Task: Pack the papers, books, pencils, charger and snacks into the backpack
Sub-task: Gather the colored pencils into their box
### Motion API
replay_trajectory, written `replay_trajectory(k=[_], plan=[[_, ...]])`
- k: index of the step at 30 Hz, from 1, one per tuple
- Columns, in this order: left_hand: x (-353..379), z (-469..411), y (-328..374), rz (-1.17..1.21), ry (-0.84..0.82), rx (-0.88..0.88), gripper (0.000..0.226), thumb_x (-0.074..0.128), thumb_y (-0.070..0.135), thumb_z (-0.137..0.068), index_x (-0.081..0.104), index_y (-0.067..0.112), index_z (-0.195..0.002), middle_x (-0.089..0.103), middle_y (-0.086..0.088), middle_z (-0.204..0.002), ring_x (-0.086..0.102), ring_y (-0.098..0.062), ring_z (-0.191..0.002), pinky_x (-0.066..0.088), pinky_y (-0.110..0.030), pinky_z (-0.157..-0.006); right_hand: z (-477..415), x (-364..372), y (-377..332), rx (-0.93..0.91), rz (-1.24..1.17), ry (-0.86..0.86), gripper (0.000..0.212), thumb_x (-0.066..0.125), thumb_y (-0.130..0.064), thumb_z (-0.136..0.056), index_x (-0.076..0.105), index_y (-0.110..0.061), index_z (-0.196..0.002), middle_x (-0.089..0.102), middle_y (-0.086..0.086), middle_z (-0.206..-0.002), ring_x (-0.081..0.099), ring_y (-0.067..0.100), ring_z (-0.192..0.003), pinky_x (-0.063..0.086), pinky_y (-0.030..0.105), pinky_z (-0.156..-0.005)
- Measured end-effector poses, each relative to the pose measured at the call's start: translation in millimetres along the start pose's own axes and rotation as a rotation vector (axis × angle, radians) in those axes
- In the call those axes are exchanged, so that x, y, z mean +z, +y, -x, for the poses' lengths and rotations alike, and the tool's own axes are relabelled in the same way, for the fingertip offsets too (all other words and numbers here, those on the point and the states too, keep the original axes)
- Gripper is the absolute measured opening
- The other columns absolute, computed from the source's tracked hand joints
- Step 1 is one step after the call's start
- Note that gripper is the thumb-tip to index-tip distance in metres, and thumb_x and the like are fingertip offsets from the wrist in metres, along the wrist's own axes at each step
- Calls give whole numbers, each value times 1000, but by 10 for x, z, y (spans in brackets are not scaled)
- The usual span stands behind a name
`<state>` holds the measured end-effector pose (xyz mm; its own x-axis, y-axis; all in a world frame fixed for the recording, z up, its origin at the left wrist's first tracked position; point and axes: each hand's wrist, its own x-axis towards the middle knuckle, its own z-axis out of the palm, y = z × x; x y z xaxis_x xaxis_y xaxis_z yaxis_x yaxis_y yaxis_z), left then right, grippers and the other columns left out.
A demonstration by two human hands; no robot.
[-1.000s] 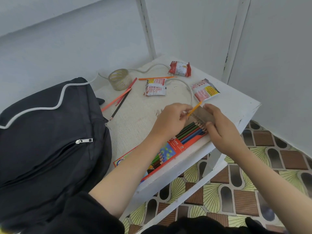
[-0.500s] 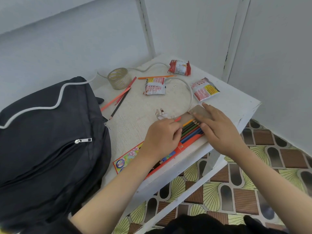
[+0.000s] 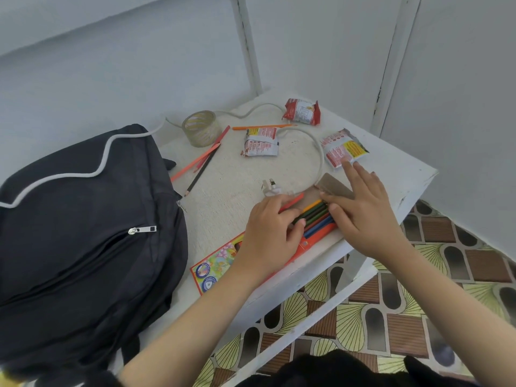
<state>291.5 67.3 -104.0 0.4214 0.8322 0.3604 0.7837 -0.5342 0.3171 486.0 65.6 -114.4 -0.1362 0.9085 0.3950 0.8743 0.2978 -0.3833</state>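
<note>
An orange-red pencil box (image 3: 217, 268) lies open at the table's front edge with several coloured pencils (image 3: 315, 216) in it. My left hand (image 3: 268, 236) lies over the box, its curled fingers holding the box and the pencils. My right hand (image 3: 360, 208) is flat with straight fingers, pressing on the pencil tips beside the box's brown flap (image 3: 335, 187). The black backpack (image 3: 83, 233) lies at the left, zip shut. A white charger plug (image 3: 269, 188) and its cable (image 3: 318, 152) lie just behind the box. Three snack packets (image 3: 303, 111), (image 3: 261, 142), (image 3: 342, 148) sit further back.
Loose pencils lie on the white table (image 3: 229, 191): an orange one (image 3: 262, 127), pink ones (image 3: 201, 163) and a black one (image 3: 201, 174). A roll of clear tape (image 3: 199, 132) stands at the back. Walls close in behind; patterned floor (image 3: 418, 303) lies right of the table's edge.
My left hand laid the orange pencil in the box and slid down onto it. My right hand let go of the flap and spread flat over the pencil tips.
</note>
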Motion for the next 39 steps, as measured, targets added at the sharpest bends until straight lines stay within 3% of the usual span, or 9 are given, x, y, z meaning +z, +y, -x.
replay_trajectory(k=[6,10,17,19,22,24,29,35,39], plan=[[-197,-131,-128,173,47,-121,26,52,26,-89,72,13,-100,64,-1,-104,57,-15,-99,42,-29,-90,-272,-26,-101,-46,-35,60,45,37,-33,-91,75,-12,-83,48,14,-139,37,31,-132,15,30,-110],[-470,-376,-434,165,123,-226,20,53,12,-91,69,14,-101,64,1,-103,57,-10,-95,38,-19,-86,-646,-103,-192,-13,-211,133,31,45,-28,-89,72,-14,-93,60,9,-120,49,24,-113,29,27,-94],[-783,-856,-1059,186,205,-426,26,47,7,-92,67,14,-107,63,7,-102,53,-4,-85,33,3,-68,-1740,-26,27,61,-99,71,25,51,-13,-87,71,-19,-101,57,7,-93,52,27,-99,32,25,-80],[-785,-945,-1234,152,154,-469,29,45,6,-91,65,14,-111,64,2,-111,55,-9,-95,35,-3,-74,-1963,44,78,87,-27,-4,24,53,-13,-87,71,-20,-101,53,7,-94,51,27,-99,34,27,-77],[-744,-1019,-1472,18,31,-547,36,45,4,-90,59,14,-121,59,-9,-120,53,-23,-109,41,-30,-87,-2133,170,146,120,51,-131,27,59,-13,-86,70,-23,-108,54,11,-106,48,28,-105,36,29,-78],[-696,-1025,-1606,-62,-72,-609,44,45,5,-88,52,16,-130,53,-15,-120,51,-32,-110,45,-39,-89,-2185,230,185,126,70,-165,28,63,-18,-86,69,-25,-112,52,11,-111,46,27,-109,33,29,-78],[-574,-967,-1708,-200,-202,-677,40,44,8,-85,50,12,-125,49,-17,-116,49,-38,-109,43,-41,-87,-2229,271,191,56,175,-236,32,58,-31,-90,63,-27,-122,50,12,-117,42,29,-113,37,36,-85],[-565,-962,-1665,-145,-6,-643,25,51,8,-88,66,14,-106,58,-9,-110,55,-28,-103,44,-41,-87,-2240,299,267,64,154,-214,23,58,-31,-88,72,-21,-103,53,11,-108,47,28,-105,35,32,-75],[-584,-944,-1628,-47,113,-595,19,51,9,-90,65,12,-103,60,-8,-108,57,-25,-99,46,-42,-86,-2215,326,286,130,-29,-66,20,60,-25,-88,73,-14,-97,55,9,-104,52,23,-95,34,29,-72]])
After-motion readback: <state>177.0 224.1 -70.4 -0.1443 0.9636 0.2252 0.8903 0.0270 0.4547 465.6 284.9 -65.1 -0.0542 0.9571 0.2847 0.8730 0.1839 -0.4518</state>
